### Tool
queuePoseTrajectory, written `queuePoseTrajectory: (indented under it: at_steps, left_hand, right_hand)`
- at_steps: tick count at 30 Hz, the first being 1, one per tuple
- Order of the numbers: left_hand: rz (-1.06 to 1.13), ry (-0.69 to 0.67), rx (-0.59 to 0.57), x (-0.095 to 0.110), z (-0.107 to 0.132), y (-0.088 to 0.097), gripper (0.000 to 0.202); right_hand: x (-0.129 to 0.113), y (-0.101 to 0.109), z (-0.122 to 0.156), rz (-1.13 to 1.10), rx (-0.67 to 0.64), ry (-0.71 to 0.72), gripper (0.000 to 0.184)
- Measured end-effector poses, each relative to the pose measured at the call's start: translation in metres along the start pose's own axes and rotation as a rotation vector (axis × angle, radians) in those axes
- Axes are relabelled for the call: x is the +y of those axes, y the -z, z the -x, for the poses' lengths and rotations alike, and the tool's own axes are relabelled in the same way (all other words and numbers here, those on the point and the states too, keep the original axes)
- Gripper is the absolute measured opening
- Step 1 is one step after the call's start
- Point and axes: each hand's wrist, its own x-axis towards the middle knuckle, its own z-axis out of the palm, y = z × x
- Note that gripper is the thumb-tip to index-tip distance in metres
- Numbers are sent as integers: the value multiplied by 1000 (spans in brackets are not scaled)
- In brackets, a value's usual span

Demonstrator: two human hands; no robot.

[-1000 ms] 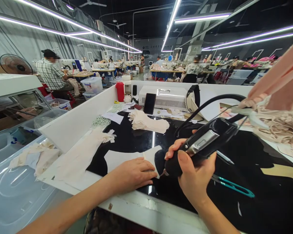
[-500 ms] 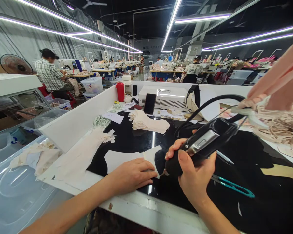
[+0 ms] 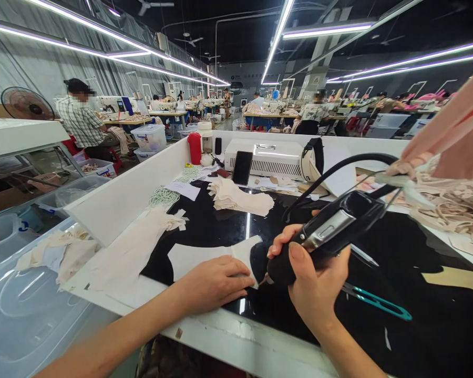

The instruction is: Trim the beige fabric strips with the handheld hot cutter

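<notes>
My left hand (image 3: 216,281) lies flat, palm down, over the lower edge of a white cut piece (image 3: 197,258) with a cream fabric strip (image 3: 245,253) across its right end. My right hand (image 3: 315,289) is wrapped around a black corded hand tool (image 3: 327,231) with a silver panel on its side. The tool's thin tip points down and left, close to the strip's lower right corner; whether it touches is hard to tell. A black cable (image 3: 335,170) arches from the tool's rear. Right of my right hand lie teal-handled tweezers (image 3: 382,304) and a pen-like tool (image 3: 364,255).
Beyond my hands is a stack of cream fabric pieces (image 3: 242,197). More pale fabric (image 3: 128,252) lies left, near green cord (image 3: 163,197). At the back stand a phone (image 3: 242,167), a white vented box (image 3: 268,152) and a red bottle (image 3: 194,148). Pink fabric (image 3: 453,126) hangs right.
Almost nothing differs. Both hands, the tool and the white piece stay in nearly the same place.
</notes>
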Motion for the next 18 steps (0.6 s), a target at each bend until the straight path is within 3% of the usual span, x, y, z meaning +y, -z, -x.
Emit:
queuePoseTrajectory:
  at_steps: [18]
  left_hand:
    - [14, -18, 27, 1, -2, 0, 26]
  right_hand:
    - [0, -4, -4, 25, 36, -12, 33]
